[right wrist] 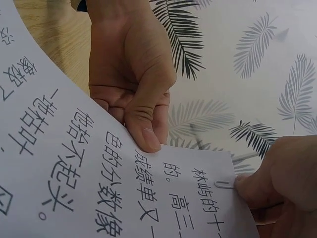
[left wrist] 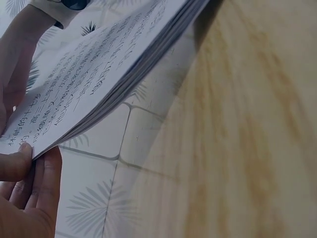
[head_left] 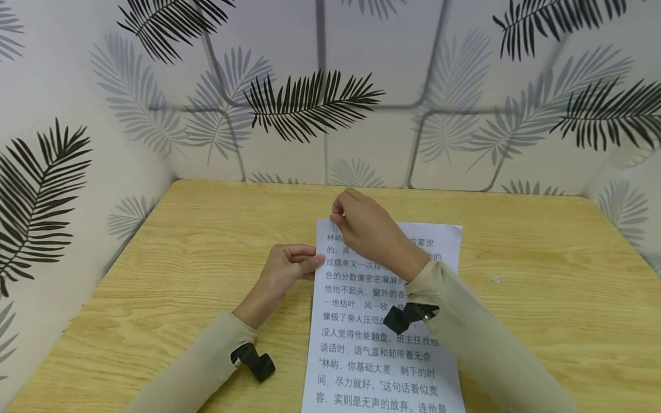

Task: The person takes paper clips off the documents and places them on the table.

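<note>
A stack of printed paper sheets (head_left: pixel 382 355) lies lengthwise before me, its top end lifted in the left wrist view. My left hand (head_left: pixel 289 267) pinches the stack's left edge near the top corner, thumb above and fingers beneath. At the top edge, my right hand (head_left: pixel 369 226) pinches the end of a paper clip (right wrist: pixel 225 185). The clip sits over the sheets' edge beside the first line of text, its rounded end lying on the top page. The clip's outer end is hidden by the right fingers (right wrist: pixel 247 186).
The stack is on a wood-grain table (head_left: pixel 206 229). A small pale item (head_left: pixel 494 280), too small to make out, lies right of the paper. Behind the table stands a wall (head_left: pixel 289 155) with a leaf pattern. Both sleeves carry black wrist cameras (head_left: pixel 260 366).
</note>
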Demonstrator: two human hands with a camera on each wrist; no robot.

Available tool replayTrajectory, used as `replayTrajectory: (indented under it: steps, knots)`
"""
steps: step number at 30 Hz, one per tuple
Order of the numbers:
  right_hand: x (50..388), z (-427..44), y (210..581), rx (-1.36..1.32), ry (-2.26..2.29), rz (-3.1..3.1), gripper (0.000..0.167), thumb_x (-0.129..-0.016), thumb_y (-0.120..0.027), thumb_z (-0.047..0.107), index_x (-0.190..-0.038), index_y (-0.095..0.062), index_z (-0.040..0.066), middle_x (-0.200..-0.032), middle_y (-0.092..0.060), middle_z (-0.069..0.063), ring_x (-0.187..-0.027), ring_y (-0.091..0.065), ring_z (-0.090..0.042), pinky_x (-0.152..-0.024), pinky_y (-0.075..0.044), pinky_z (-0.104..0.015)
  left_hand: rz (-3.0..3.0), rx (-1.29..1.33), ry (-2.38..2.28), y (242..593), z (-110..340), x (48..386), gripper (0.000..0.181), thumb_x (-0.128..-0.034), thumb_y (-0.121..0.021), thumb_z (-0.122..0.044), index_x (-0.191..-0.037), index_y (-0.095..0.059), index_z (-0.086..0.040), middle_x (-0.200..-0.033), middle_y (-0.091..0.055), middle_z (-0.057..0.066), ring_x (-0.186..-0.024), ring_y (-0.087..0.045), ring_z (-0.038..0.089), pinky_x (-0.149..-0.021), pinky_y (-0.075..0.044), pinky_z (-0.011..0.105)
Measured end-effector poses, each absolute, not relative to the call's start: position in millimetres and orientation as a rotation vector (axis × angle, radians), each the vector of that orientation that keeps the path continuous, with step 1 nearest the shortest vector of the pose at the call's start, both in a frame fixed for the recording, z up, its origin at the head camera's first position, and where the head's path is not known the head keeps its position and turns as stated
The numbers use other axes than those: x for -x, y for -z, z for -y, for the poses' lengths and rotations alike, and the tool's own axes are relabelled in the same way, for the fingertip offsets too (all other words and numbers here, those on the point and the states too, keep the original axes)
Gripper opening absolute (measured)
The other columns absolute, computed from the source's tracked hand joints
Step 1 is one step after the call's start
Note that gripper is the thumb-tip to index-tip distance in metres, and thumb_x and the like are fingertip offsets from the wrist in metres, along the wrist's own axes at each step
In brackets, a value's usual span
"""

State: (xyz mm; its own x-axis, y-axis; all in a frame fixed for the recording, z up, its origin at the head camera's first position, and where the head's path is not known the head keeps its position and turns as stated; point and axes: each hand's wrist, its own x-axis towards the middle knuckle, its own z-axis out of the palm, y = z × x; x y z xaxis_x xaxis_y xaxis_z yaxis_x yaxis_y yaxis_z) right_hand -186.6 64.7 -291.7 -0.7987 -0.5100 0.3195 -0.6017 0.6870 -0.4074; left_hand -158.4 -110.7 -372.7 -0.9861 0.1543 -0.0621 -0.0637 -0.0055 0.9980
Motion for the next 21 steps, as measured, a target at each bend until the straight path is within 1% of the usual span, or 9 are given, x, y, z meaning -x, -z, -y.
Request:
replayTrajectory:
  steps: [4,8,11,13,18,21]
  knots:
    - [185.2,-61.0,287.2,-0.856,-0.601,2.781,0.005,-0.095,-0.057,0.006,-0.096,-0.057,0.001,-0.091,-0.054,-0.007,-0.075,-0.051,-0.020,-0.069,-0.047,-0.033,-2.116,-0.099,-2.124,371.0,110.2,157.6,0.020,-0.0876,-0.066,0.005,-0.105,-0.065,0.015,-0.089,-0.072,0.018,-0.068,-0.069,0.014,-0.067,-0.060,0.031]
    - [184.4,-58.2,286.4,-0.812,-0.469,2.779,0.003,-0.089,-0.060,0.002,-0.092,-0.059,0.001,-0.088,-0.055,-0.007,-0.073,-0.052,-0.022,-0.073,-0.048,-0.040,-2.146,-0.127,-2.107,369.8,109.3,156.6,0.019,-0.0874,-0.066,0.005,-0.104,-0.066,0.015,-0.089,-0.072,0.019,-0.068,-0.069,0.015,-0.067,-0.060,0.031]
    - [183.6,-55.9,287.0,-0.791,-0.564,2.782,0.007,-0.084,-0.060,-0.005,-0.089,-0.057,-0.001,-0.087,-0.054,-0.009,-0.076,-0.051,-0.023,-0.071,-0.048,-0.037,-2.160,-0.143,-2.101,370.0,109.6,156.6,0.019,-0.0877,-0.066,0.005,-0.104,-0.067,0.014,-0.090,-0.072,0.020,-0.069,-0.070,0.015,-0.068,-0.060,0.031]
    - [182.5,-54.3,287.3,-0.773,-0.660,2.785,0.009,-0.084,-0.058,-0.008,-0.089,-0.056,-0.001,-0.088,-0.052,-0.010,-0.077,-0.050,-0.023,-0.069,-0.047,-0.033,-2.163,-0.146,-2.108,370.1,110.2,156.8,0.019,-0.0878,-0.066,0.004,-0.104,-0.067,0.014,-0.091,-0.072,0.020,-0.071,-0.070,0.015,-0.068,-0.060,0.031]
    - [181.0,-51.7,289.9,-0.722,-0.733,2.798,0.009,-0.084,-0.058,-0.008,-0.089,-0.055,0.000,-0.086,-0.050,-0.009,-0.076,-0.048,-0.022,-0.065,-0.044,-0.030,-2.168,-0.190,-2.112,371.0,112.4,157.0,0.019,-0.0887,-0.065,0.003,-0.104,-0.066,0.015,-0.091,-0.071,0.021,-0.073,-0.070,0.016,-0.069,-0.060,0.032]
    - [181.3,-51.7,290.4,-0.714,-0.738,2.803,0.012,-0.081,-0.058,-0.010,-0.088,-0.054,0.000,-0.085,-0.049,-0.009,-0.075,-0.047,-0.022,-0.064,-0.043,-0.030,-2.165,-0.191,-2.104,371.0,112.4,157.4,0.019,-0.0887,-0.065,0.003,-0.104,-0.067,0.014,-0.092,-0.071,0.021,-0.073,-0.070,0.017,-0.069,-0.060,0.033]
